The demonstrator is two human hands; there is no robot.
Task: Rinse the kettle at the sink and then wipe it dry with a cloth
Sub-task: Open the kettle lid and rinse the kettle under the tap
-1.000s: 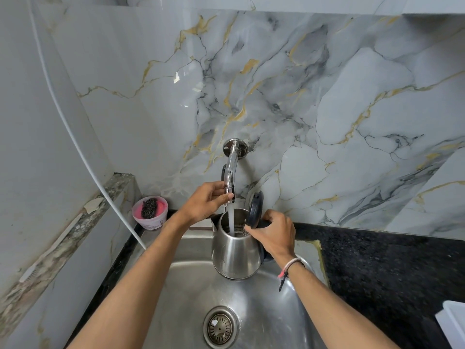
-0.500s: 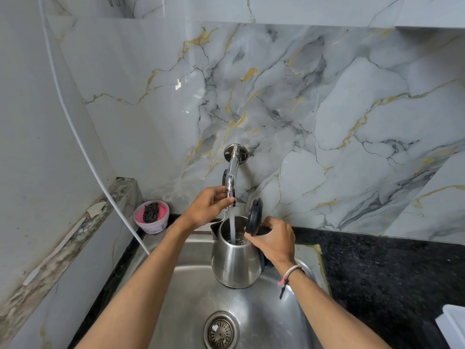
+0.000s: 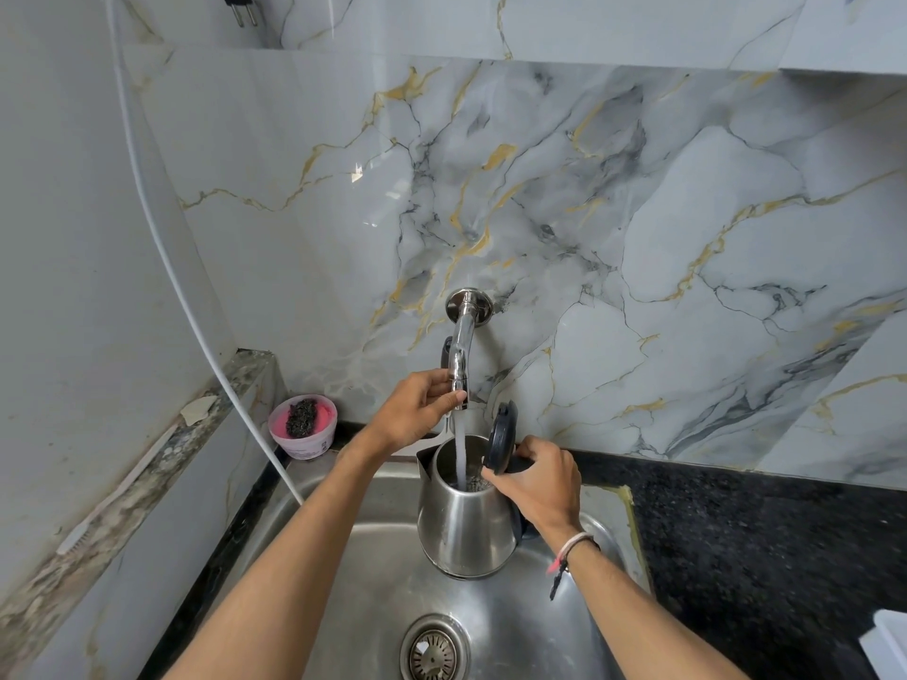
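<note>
A steel kettle [image 3: 464, 527] stands upright over the steel sink [image 3: 373, 571], its black lid [image 3: 501, 436] flipped open. My right hand [image 3: 537, 483] grips the kettle's handle on the right side. Water runs from the chrome wall tap [image 3: 461, 355] straight into the kettle's mouth. My left hand [image 3: 419, 407] is closed around the tap's spout end and its lever. No cloth is in view.
A pink tub holding a dark scrubber [image 3: 303, 424] sits at the sink's back left corner. A white cord [image 3: 216, 355] hangs down the left wall into the sink. Black granite counter [image 3: 765, 557] lies to the right, with a white object [image 3: 891, 642] at its near edge. The drain [image 3: 434, 647] is below.
The water stream into the kettle keeps running and looks fuller. Both hands and the kettle hold their places; only my head has tilted, shifting the scene lower in view.
</note>
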